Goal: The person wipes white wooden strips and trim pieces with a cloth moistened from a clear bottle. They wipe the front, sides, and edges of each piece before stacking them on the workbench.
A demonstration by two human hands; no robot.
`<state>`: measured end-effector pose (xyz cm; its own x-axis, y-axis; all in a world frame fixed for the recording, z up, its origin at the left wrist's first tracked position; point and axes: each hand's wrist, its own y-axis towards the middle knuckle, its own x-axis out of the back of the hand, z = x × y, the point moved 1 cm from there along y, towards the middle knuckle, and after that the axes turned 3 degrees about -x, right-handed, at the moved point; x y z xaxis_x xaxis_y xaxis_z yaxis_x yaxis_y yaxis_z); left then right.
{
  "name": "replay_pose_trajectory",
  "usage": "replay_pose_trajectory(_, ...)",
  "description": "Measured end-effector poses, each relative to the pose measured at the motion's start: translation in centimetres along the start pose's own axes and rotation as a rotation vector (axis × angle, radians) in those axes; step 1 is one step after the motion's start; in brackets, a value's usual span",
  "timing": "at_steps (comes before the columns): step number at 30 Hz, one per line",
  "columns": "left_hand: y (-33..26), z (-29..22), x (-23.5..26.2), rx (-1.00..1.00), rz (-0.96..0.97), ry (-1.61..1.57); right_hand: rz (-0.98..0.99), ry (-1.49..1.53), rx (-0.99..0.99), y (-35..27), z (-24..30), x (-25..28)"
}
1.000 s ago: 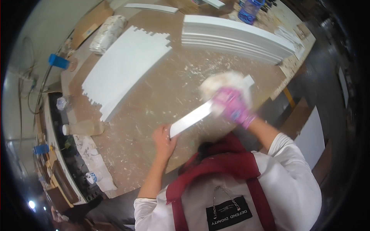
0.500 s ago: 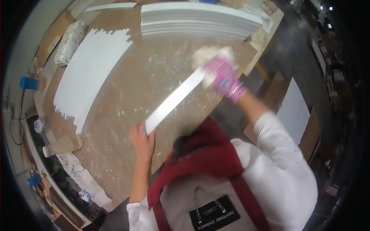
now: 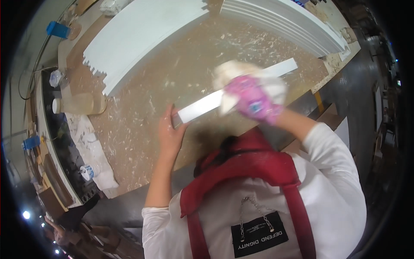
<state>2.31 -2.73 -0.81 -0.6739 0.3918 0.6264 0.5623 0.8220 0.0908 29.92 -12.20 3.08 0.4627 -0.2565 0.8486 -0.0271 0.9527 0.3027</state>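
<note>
Looking down at the table (image 3: pixel 142 142), I take the white strip (image 3: pixel 200 105) as my clock's centre. A stack (image 3: pixel 284 28) of white strips lies at 1 o'clock, a flat row (image 3: pixel 142 34) of them at 10. My 9 o'clock has a jar (image 3: pixel 82 104) on its side, 8 o'clock some stained paper (image 3: pixel 92 151) with a cup (image 3: pixel 87 172). The rag (image 3: pixel 233 73) and right hand (image 3: pixel 252 97) block my view of the strip's middle; its bare ends point to 2 and 8. Blurred, the pink-gloved right fingers are closed on the rag, over the strip. The bare left hand (image 3: pixel 170 129) has thumb and fingers spread around the 8 o'clock end, touching it; I can't tell how firmly they grip.
</note>
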Motion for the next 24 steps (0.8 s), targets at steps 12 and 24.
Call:
replay_pose_trajectory(12,-0.3,0.9,-0.1,0.068,-0.060,-0.094,0.223,-0.043,-0.167,-0.5,-3.5,3.9)
replay_pose_trajectory(24,-0.1,-0.8,0.4,0.144,-0.035,-0.250,0.081,-0.335,-0.496,-5.6,-8.4,6.6)
